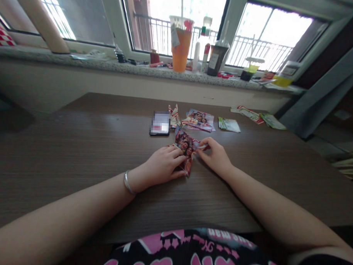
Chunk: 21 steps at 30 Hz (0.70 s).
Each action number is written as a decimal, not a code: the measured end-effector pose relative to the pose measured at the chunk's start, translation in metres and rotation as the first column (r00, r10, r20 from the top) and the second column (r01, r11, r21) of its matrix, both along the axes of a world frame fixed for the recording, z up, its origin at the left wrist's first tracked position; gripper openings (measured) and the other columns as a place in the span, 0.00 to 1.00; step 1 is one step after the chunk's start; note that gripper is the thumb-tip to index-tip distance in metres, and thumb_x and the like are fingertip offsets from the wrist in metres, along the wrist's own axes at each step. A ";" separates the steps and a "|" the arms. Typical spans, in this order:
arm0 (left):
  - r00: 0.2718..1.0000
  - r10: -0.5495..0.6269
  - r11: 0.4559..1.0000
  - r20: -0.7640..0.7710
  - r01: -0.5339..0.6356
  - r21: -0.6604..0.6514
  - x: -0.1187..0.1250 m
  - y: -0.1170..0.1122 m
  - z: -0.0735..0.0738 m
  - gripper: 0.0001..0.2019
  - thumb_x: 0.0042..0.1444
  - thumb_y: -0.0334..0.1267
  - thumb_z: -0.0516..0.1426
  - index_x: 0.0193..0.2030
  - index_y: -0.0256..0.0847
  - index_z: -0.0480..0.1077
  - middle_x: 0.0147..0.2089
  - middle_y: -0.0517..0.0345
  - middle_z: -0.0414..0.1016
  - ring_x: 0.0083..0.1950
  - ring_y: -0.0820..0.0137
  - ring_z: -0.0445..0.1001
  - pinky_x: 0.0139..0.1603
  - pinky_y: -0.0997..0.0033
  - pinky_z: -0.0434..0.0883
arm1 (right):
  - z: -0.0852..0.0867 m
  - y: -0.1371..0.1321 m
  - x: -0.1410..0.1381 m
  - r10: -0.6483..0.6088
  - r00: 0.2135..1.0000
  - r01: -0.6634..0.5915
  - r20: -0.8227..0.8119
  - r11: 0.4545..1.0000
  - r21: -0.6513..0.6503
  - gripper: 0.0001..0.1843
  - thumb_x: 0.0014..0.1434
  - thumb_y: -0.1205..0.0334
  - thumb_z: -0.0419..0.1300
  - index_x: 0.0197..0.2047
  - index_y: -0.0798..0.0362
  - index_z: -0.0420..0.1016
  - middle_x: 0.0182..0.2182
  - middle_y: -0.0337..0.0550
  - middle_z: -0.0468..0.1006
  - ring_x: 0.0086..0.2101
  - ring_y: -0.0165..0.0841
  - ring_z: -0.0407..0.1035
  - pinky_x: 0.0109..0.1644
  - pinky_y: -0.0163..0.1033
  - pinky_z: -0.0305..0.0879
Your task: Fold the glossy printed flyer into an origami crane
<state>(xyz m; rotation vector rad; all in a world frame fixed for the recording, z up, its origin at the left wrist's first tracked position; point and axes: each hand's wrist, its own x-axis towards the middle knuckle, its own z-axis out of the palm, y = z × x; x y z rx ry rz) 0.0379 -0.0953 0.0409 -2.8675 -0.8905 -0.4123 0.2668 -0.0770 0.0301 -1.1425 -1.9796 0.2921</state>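
A folded sheet of glossy printed paper (183, 142), showing a photo of people in red tones, lies creased on the table in front of me. My left hand (166, 163) holds it from the left, fingers curved over its face and thumb at the lower edge. At the paper's right side, my right hand (213, 153) pinches a narrow flap between thumb and fingers. Just beyond stands a folded paper piece (174, 116) with red and cream stripes. Next to that is a phone (160, 123) with its screen blurred.
Printed flyers (201, 120) lie behind the hands, with green-and-white papers (229, 124) to their right. More leaflets (252, 115) are near the far right edge. On the stone windowsill (109, 64) stand an orange drink cup (180, 47), a dark cup (216, 58) and bottles.
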 end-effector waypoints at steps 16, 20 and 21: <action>0.986 0.017 0.980 0.167 -0.050 0.195 -0.005 0.003 -0.006 0.34 0.59 0.48 0.58 0.68 0.37 0.53 0.69 0.43 0.55 0.71 0.55 0.50 0.72 0.48 0.46 | -0.011 0.012 0.001 0.061 0.919 -0.167 -0.389 0.955 -0.247 0.20 0.54 0.62 0.61 0.49 0.48 0.61 0.23 0.30 0.66 0.20 0.28 0.63 0.23 0.34 0.61; 0.984 0.033 0.985 0.175 -0.062 0.161 -0.004 0.002 -0.004 0.40 0.56 0.53 0.59 0.69 0.35 0.49 0.69 0.41 0.55 0.71 0.53 0.50 0.72 0.46 0.44 | -0.006 0.003 -0.001 0.107 0.941 -0.180 -0.321 0.961 -0.210 0.22 0.54 0.65 0.61 0.51 0.48 0.63 0.26 0.32 0.69 0.24 0.29 0.69 0.31 0.37 0.69; 0.984 0.039 0.987 0.176 -0.065 0.148 -0.004 0.002 -0.004 0.41 0.56 0.53 0.59 0.69 0.35 0.49 0.69 0.41 0.55 0.71 0.53 0.51 0.72 0.45 0.43 | -0.004 0.000 -0.002 0.118 0.947 -0.180 -0.297 0.965 -0.191 0.21 0.53 0.66 0.61 0.50 0.48 0.64 0.28 0.33 0.71 0.26 0.29 0.70 0.34 0.37 0.70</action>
